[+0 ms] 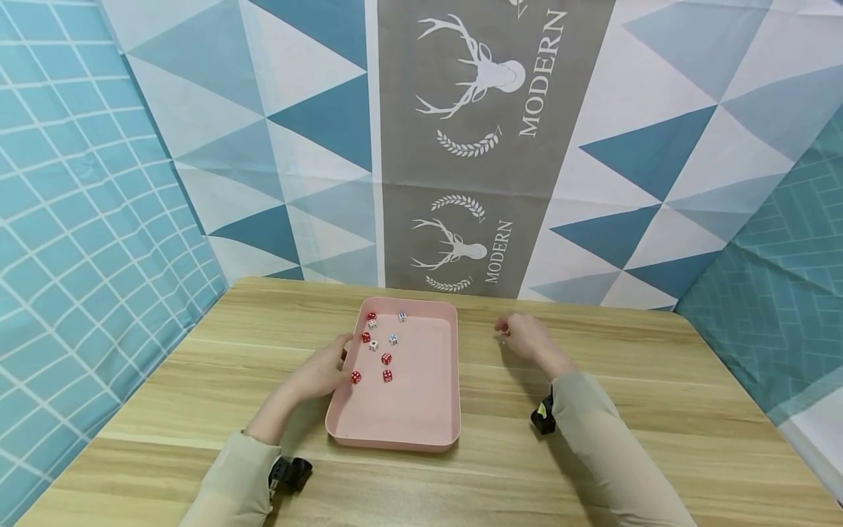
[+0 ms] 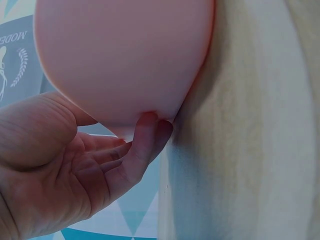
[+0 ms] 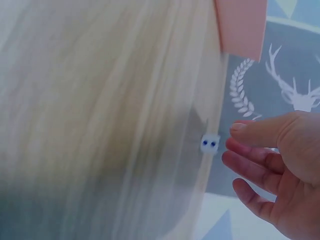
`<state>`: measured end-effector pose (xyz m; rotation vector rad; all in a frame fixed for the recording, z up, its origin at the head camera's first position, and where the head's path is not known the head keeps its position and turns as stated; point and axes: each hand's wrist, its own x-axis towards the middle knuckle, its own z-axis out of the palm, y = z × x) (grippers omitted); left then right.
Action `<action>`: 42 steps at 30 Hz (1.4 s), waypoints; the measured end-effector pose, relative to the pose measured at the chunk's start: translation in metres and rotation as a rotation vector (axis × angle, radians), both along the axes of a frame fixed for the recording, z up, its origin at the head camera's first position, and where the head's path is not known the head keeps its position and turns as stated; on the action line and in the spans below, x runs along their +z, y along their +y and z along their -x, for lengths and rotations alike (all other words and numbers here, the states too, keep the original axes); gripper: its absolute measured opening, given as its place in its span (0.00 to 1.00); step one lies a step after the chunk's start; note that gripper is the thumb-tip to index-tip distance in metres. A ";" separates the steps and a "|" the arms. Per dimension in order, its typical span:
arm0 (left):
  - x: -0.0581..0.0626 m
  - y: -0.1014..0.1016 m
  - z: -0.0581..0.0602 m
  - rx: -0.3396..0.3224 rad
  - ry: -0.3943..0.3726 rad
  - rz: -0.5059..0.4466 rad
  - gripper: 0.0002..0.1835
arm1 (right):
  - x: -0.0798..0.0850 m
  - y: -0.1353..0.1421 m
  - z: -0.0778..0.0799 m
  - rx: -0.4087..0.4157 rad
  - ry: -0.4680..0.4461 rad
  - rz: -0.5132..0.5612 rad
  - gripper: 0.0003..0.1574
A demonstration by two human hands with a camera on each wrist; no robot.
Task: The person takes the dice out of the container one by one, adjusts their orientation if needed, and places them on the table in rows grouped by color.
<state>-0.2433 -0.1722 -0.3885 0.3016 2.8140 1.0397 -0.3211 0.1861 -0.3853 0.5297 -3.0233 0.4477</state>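
Observation:
A shallow pink tray [image 1: 421, 410] lies on the table, with several red and white dice toward its left side. My left hand [image 1: 323, 372] grips the tray's left wall; in the left wrist view its thumb reaches over the rim while curled fingers [image 2: 142, 145] touch the wall's outside. To the right of the tray, my right hand [image 1: 527, 338] is low over the table, fingers loosely bent. Just past its fingertips is a white die [image 3: 210, 144] with blue dots, apart from them in the right wrist view. A red die [image 1: 356, 378] sits inside the tray near the left thumb.
The wooden table [image 1: 500, 476] ends at the back against a patterned cloth [image 1: 448, 168] with deer heads. Blue tile-patterned cloth [image 1: 79, 219] hangs on the left side. Each wrist wears a black strap device, such as the left one [image 1: 290, 474].

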 end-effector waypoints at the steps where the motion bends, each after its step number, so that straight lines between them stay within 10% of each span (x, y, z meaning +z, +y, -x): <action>1: 0.000 0.000 0.000 -0.002 0.001 0.000 0.35 | 0.002 -0.003 -0.001 0.003 0.004 -0.007 0.13; 18: -0.001 0.000 0.001 -0.016 0.031 0.009 0.35 | 0.017 -0.060 -0.022 0.145 0.213 -0.047 0.10; 42: 0.000 0.000 -0.001 -0.038 0.032 0.011 0.35 | 0.011 -0.124 -0.057 0.388 0.272 -0.098 0.10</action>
